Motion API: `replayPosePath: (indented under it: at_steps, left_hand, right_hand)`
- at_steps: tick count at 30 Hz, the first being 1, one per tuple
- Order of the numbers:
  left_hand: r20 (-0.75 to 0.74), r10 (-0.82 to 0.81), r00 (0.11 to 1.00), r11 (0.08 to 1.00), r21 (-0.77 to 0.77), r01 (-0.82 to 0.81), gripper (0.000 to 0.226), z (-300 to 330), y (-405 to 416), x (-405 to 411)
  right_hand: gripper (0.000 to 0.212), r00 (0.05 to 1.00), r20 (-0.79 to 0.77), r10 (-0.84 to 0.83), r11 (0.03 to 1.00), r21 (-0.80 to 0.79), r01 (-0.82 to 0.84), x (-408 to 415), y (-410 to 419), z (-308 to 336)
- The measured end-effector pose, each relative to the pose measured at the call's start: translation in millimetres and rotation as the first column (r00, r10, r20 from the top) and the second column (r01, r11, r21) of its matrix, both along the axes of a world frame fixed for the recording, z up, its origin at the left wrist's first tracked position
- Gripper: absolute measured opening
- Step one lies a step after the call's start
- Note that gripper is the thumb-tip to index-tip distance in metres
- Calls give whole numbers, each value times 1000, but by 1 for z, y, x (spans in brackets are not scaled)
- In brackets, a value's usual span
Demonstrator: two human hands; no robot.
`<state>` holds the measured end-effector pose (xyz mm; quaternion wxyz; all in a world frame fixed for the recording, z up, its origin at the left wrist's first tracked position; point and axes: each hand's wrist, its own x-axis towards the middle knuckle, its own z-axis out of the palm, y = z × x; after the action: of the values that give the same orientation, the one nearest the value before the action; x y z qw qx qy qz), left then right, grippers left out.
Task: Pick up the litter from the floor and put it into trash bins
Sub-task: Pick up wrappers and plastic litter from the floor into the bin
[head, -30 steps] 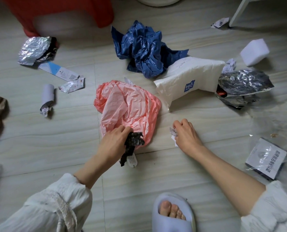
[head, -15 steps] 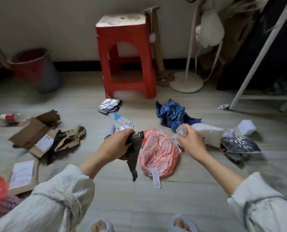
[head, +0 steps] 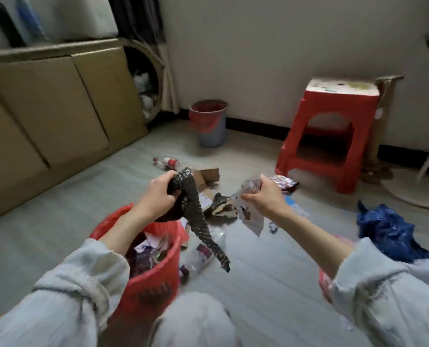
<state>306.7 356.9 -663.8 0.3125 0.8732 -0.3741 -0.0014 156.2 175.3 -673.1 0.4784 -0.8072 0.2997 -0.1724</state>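
We grip a dark foil wrapper (head: 195, 216) in our left hand (head: 158, 194), fingers curled round its bunched top, just above the red bin (head: 155, 276); our right hand (head: 263, 199) pinches a clear plastic wrapper (head: 249, 211); the foil's long axis hangs down, its tail beyond the rim, so it could drop outside.

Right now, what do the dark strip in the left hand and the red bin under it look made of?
Dark strip: likely thin metallised plastic film; speckled glinting surface, hangs limp and creased from the left hand. Could be textured foil.
Red bin: looks like moulded plastic, matte to slightly glossy, with slotted openwork in its wall; a red liner seems to fold over its rim.
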Motion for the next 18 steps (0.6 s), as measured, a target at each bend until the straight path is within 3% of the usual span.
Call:
replayPosePath:
  at_steps: [4, 8, 11, 13, 16, 18]
  left_hand:
    - [-23, 261, 965, 964, 52, -259, 26, -31, 89, 51]
    - [70, 440, 895, 895, 47, -444, 19, -58, 118, 74]
    - [191, 428, 883, 895, 48, -444, 24, -102, 120, 88]
    - [203, 323, 924, 894, 255, -368, 41, -141, 121, 97]
    - [-141, 322, 936, 747, 645, -160, 71, -195, 120, 105]
    - [-279, 366, 888, 709, 701, -73, 73, -213, 118, 106]
  right_hand:
    - [22, 990, 0, 140, 975, 173, -138, 75, 74, -25]
    - [19, 979, -3, 203, 942, 272, -195, 136, 116, -59]
    - [17, 980, -33, 199, 959, 210, -187, 179, 131, -94]
    - [18, 967, -61, 249, 960, 148, -238, 196, 138, -117]
    - [50, 929, -89, 358, 931, 107, -349, 206, 139, -142]
    - [60, 911, -94, 401, 915, 94, -393, 203, 133, -151]
